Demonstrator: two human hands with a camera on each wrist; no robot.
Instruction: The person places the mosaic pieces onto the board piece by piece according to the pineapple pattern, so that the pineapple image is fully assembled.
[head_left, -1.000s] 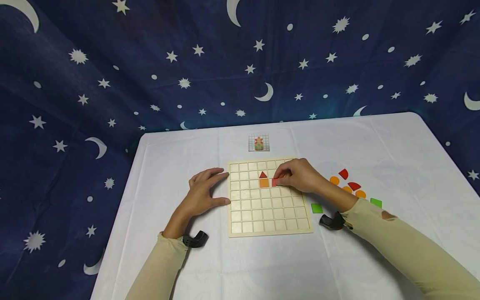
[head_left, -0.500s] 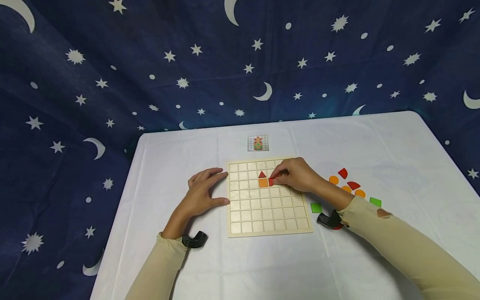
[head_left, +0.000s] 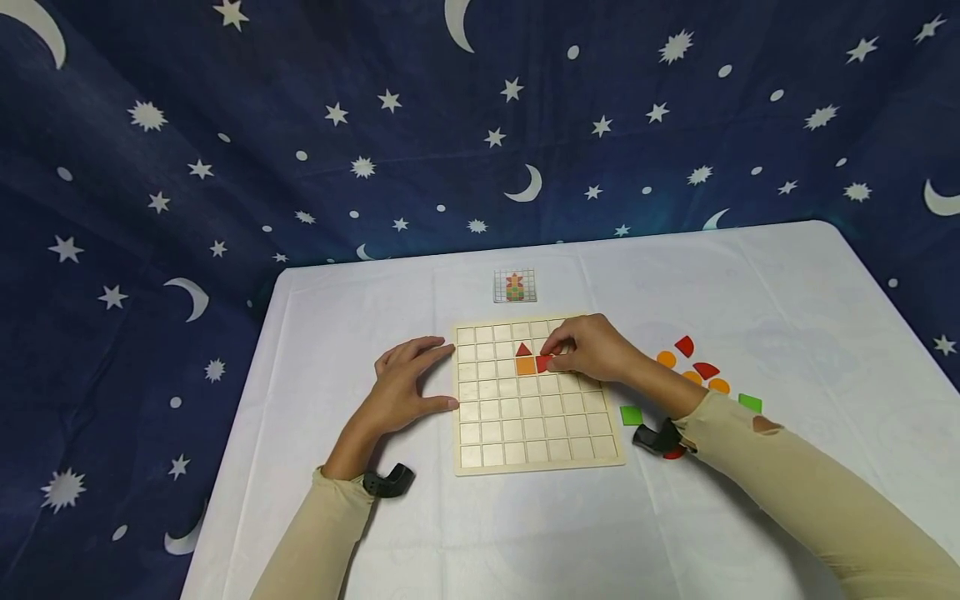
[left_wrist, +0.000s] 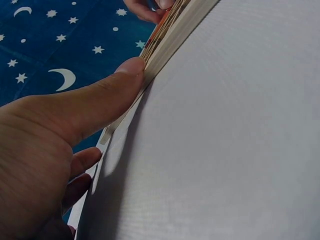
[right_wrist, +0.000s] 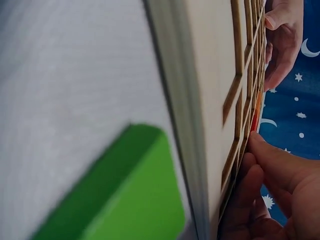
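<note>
Head: a red triangle (head_left: 522, 350) and orange square (head_left: 526, 366) sit in a pale wooden grid board (head_left: 491, 409); the right hand (head_left: 592, 346) pinches a flat red piece (head_left: 542, 364) right of the square; orange discs (head_left: 666, 359), red quarter-circles (head_left: 684, 346) and green squares (head_left: 632, 415) lie loose, so much seems left; left wrist: the left hand (left_wrist: 55, 135), thumb and fingers apart, touches the board's edge; right wrist: red shows at the thumb.
</note>
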